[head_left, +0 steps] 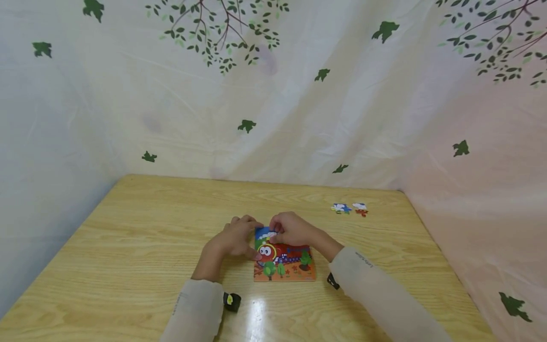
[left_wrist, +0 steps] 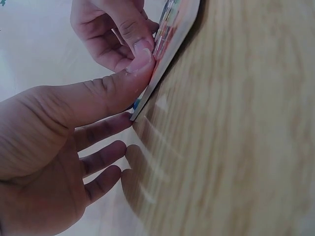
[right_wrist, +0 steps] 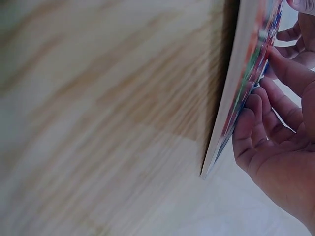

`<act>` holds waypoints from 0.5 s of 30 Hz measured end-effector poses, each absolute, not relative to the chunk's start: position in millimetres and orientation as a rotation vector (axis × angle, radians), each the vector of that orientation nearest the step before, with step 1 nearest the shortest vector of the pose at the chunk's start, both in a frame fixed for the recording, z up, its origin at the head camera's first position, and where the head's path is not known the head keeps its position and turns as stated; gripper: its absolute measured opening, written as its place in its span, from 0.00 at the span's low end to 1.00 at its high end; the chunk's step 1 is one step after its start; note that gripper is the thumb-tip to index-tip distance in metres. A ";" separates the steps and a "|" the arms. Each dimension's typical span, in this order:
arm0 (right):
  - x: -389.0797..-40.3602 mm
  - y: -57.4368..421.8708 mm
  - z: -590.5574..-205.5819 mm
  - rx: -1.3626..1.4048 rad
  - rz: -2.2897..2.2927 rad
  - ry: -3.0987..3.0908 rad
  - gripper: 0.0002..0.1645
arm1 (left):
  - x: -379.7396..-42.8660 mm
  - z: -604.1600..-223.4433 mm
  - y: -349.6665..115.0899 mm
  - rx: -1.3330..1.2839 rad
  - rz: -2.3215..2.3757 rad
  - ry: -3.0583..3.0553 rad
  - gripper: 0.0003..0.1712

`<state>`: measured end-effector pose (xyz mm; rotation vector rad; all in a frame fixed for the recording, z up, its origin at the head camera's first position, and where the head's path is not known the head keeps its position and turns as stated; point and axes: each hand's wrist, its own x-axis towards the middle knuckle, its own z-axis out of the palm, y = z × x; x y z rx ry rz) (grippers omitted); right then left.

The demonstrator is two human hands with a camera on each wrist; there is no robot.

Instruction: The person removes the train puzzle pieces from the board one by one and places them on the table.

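Note:
A colourful jigsaw puzzle [head_left: 295,271] with a red cartoon train lies in its flat tray on the table. My left hand [head_left: 235,238] rests at its left side, the thumb on the picture and the index fingertip at the upper left corner. In the left wrist view the other fingers of the left hand [left_wrist: 44,132] reach down beside the tray edge. My right hand [head_left: 295,229] comes over the upper part, thumb and index finger pinching a puzzle piece at the upper left; the fingers mostly hide this piece. The right wrist view shows the right hand [right_wrist: 283,125] with its other fingers curled against the picture.
Two loose puzzle pieces lie at the back right of the wooden table [head_left: 149,247]: a blue and white piece [head_left: 341,208] and a red and white piece [head_left: 361,209]. A cloth backdrop [head_left: 192,142] with leaf prints encloses the back and sides.

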<state>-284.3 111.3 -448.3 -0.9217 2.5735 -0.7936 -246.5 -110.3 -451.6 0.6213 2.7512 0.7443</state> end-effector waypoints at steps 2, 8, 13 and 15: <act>-284.4 111.3 -448.3 -0.911 -0.784 2.579 0.10 | -246.6 -451.6 -110.5 0.624 0.744 2.751 0.44; -284.6 110.1 -447.6 -0.905 -0.775 2.583 0.10 | -246.3 -451.7 -110.7 0.625 0.735 2.755 0.44; -284.6 109.2 -445.5 -0.915 -0.729 2.590 0.10 | -244.7 -450.5 -110.4 0.616 0.743 2.754 0.45; -284.4 108.9 -444.5 -0.926 -0.711 2.593 0.10 | -244.2 -450.0 -110.4 0.614 0.741 2.752 0.44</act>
